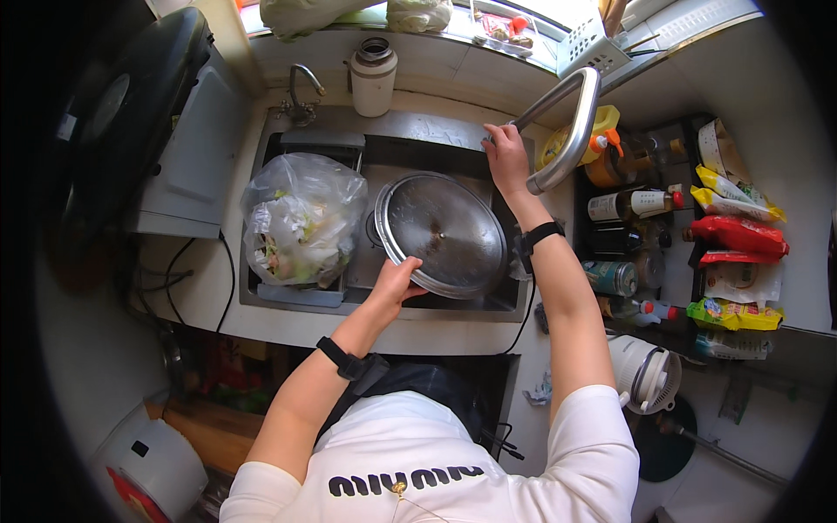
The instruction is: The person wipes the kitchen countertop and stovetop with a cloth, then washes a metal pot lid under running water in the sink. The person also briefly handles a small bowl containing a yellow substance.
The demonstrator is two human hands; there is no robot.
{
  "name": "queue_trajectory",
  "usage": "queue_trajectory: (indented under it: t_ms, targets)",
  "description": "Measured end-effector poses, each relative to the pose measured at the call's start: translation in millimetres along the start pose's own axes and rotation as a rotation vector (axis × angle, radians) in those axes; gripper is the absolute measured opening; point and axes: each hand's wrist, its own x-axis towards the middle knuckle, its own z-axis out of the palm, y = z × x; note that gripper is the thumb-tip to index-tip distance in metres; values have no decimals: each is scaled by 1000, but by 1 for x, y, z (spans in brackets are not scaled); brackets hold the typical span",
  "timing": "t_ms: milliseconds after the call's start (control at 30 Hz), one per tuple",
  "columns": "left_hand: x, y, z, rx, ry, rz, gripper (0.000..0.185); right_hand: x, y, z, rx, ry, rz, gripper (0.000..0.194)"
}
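My left hand (394, 286) grips the near rim of a round stainless-steel pot lid (451, 229), thumb on top. The lid is held tilted over the right part of the sink (379, 314), with a small screw at its centre and brownish marks beside it. My right hand (509, 160) is raised at the sink's back right corner, at the base of a thick metal tap (582, 124) with a looped spout. Its fingers are bent around something small there, probably the tap's handle, which they mostly hide. No water stream shows.
A clear plastic bag of leafy greens (301, 222) fills the sink's left side. Behind stand a small curved faucet (297, 95) and a white flask (374, 78). Bottles (628, 204) and food packets (739, 238) crowd the right; a grey appliance (196, 144) stands left.
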Motion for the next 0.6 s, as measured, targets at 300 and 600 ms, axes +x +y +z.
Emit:
queue_trajectory:
  t_ms: [300,600]
  targets:
    - [-2,0,15,-23,-8,29,23,5,7,0,-8,-156,-165,15]
    - [-7,1,22,-44,-7,41,22,-3,14,-13,25,-178,-148,13]
